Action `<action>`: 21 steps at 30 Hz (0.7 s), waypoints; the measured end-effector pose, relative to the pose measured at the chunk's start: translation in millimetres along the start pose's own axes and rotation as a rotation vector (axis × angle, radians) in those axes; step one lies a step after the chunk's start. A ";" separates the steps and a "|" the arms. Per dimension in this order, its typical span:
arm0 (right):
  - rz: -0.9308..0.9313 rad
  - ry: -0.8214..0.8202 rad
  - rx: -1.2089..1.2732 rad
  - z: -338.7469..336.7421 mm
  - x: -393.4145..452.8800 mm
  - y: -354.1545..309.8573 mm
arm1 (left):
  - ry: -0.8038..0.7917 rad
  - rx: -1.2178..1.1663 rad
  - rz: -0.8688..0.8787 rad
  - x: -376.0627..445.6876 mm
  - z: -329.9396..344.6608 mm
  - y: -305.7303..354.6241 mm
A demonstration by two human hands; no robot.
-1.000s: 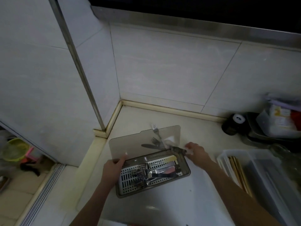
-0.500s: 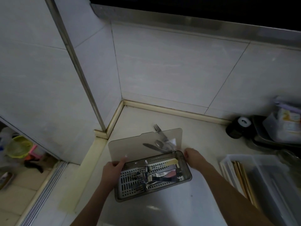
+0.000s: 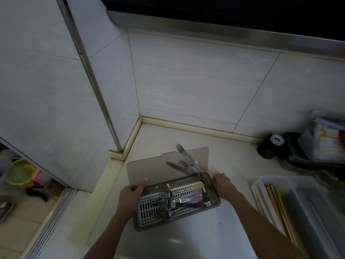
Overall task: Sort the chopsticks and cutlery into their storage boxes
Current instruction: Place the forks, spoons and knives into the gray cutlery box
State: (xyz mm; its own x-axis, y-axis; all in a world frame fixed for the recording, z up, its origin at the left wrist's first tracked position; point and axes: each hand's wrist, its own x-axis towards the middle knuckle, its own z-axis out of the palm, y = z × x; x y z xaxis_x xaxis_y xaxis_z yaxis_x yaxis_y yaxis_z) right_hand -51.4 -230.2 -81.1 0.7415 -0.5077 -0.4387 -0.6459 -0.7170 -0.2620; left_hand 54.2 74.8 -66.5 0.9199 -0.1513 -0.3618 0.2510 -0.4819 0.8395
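Note:
A smoky translucent cutlery box (image 3: 214, 203) with a perforated white insert sits on the counter, holding several forks, spoons and knives. Its hinged lid (image 3: 149, 165) stands raised behind it. My left hand (image 3: 128, 199) grips the box's left end, thumb on the lid's lower edge. My right hand (image 3: 223, 185) rests against the box's right end. Behind the lid lie a fork (image 3: 180, 147) and more loose cutlery (image 3: 186, 166), seen through the plastic. At the right, a clear box (image 3: 306, 206) holds wooden chopsticks (image 3: 276, 200).
Tiled walls meet in a corner behind the box. A dark round jar (image 3: 270, 146) and a metal tray with plastic bags (image 3: 321, 144) stand at the back right. The counter edge drops off at the left, to a floor with a green basket (image 3: 18, 171).
My right hand has let go of the loose cutlery behind the box and moved to the box's right end. My left hand has stayed on the left end.

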 end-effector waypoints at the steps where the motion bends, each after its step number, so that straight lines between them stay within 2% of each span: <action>1: -0.004 -0.003 0.033 -2.6 -1.3 -0.3 | -0.001 -0.005 0.004 -0.8 -0.2 0.8; 6: 0.029 0.052 0.460 -14.6 -16.4 8.9 | 0.007 -0.024 0.017 -3.0 -1.1 1.6; 8: 0.061 0.106 0.544 -18.8 -22.1 17.8 | -0.005 -0.029 0.014 -3.0 -1.3 1.7; 11: 0.173 0.142 0.759 -25.3 -33.7 31.1 | -0.015 -0.040 0.013 -3.8 -1.6 3.0; 13: 0.192 0.260 0.888 -30.8 -48.0 38.2 | -0.017 -0.038 0.007 -3.3 -1.4 1.5; 17: 0.185 0.593 0.893 -43.4 -88.5 48.8 | -0.026 -0.036 -0.011 -1.4 -2.4 -3.1; 19: 0.131 0.592 0.910 -47.9 -107.8 49.2 | -0.020 -0.045 -0.014 -2.3 -1.3 -2.6; 21: 0.021 0.485 0.838 -47.1 -119.7 41.4 | -0.018 -0.039 -0.017 -2.3 -0.6 -1.5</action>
State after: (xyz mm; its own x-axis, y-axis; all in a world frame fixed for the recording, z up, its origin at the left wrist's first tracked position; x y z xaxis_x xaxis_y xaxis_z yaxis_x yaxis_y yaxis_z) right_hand -158.3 -221.7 1.0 0.6013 -0.7930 -0.0976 -0.4405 -0.2271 -0.8685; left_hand 51.9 76.4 -66.7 0.9098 -0.1595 -0.3831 0.2782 -0.4505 0.8483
